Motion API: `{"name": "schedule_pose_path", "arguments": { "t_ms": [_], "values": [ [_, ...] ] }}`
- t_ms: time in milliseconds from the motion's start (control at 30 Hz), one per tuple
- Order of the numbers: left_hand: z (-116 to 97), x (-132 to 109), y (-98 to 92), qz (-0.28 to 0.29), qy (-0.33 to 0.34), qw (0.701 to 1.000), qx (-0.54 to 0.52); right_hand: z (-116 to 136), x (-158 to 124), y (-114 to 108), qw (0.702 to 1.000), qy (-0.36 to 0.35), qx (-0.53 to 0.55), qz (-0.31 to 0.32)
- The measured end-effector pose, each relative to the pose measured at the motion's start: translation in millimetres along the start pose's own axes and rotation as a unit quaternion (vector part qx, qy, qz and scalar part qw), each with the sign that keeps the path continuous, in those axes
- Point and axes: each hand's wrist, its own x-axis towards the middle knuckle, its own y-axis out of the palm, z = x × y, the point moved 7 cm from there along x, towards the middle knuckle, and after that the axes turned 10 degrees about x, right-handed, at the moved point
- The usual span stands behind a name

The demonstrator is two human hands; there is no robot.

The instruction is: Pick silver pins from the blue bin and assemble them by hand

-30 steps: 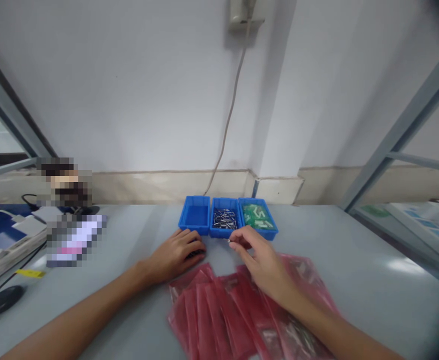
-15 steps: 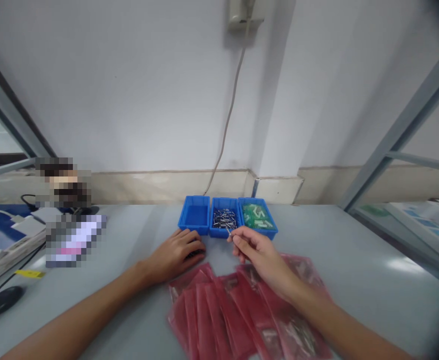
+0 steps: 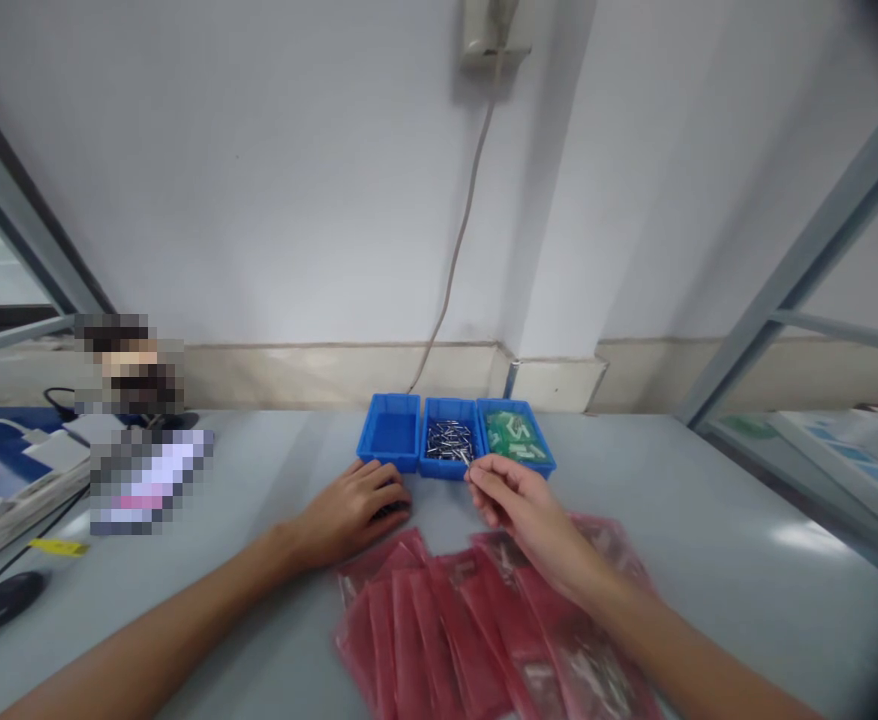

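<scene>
Grey worktable (image 3: 709,520), white wall behind. Right hand (image 3: 518,500) pinches thin metal pin (image 3: 466,458) between thumb and forefinger, at near rim of middle blue bin (image 3: 446,468) holding more pins. Left hand (image 3: 356,505) lies flat, palm down, gripping nothing; fingertips maybe over dark object. Pink bags (image 3: 454,620) fanned nearest. Pin tiny: needs light, steady pinch.

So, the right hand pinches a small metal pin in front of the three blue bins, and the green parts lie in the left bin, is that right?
Not quite: the head view shows the green parts in the right bin; the left bin looks empty. The right hand does pinch a small metal pin in front of the bins.
</scene>
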Motion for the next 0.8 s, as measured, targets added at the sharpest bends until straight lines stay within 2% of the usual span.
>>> {"name": "schedule_pose_path", "arguments": {
  "t_ms": [167, 267, 433, 567, 700, 800],
  "values": [
    [-0.5, 0.2, 0.3, 0.009, -0.001, 1.0, 0.003, 3.2, 4.6, -5.2, 0.998, -0.022, 0.046, -0.037],
    [-0.8, 0.4, 0.2, 0.012, -0.002, 1.0, 0.003, 8.8, 4.9, -3.3, 0.997, -0.036, 0.052, -0.038],
    [-1.9, 0.0, -0.5, 0.016, 0.006, 1.0, 0.022, 13.2, 0.3, 3.5, 0.995, -0.078, -0.056, -0.01],
    [-3.4, -1.6, -4.7, 0.023, 0.013, 0.997, 0.073, 8.2, -5.9, 8.7, 0.982, -0.086, -0.168, 0.012],
    [-4.0, -3.7, -6.4, 0.055, -0.001, 0.987, 0.151, 12.4, -11.8, 14.7, 0.958, -0.119, -0.258, 0.027],
    [-1.9, -5.6, -2.8, 0.091, -0.036, 0.979, 0.18, 15.3, -13.7, 16.8, 0.948, -0.131, -0.288, 0.034]
  ]
}}
